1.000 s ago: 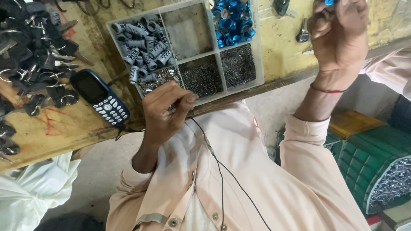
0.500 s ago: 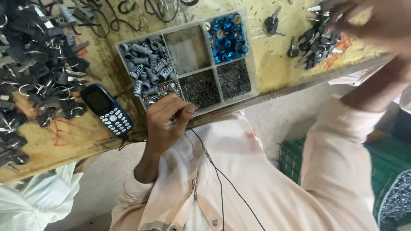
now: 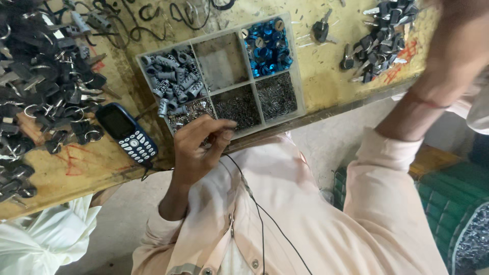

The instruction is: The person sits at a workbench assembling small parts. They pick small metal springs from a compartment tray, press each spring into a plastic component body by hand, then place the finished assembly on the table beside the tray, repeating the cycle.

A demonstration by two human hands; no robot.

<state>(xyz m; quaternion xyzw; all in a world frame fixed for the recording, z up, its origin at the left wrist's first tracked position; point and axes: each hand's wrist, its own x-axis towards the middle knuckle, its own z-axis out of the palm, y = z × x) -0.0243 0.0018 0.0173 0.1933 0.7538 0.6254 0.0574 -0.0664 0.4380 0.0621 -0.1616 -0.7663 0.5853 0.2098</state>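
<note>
Overhead, a scuffed yellow worktop (image 3: 76, 168) carries a divided tray (image 3: 299, 97), a phone (image 3: 126, 133) and heaps of dark keys (image 3: 46, 86). The left hand (image 3: 196, 147) rests at the tray's near edge, its grip pinched on something too small to tell. The right hand (image 3: 458, 46) reaches by more keys, grip unclear. Grey floor (image 3: 336, 147) lies below.

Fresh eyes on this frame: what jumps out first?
The divided tray at the bench edge, with blue caps bright in its top corner cell. The left hand pinches at the tray's near edge, beside a blue phone. Black keys heap far left.
</note>
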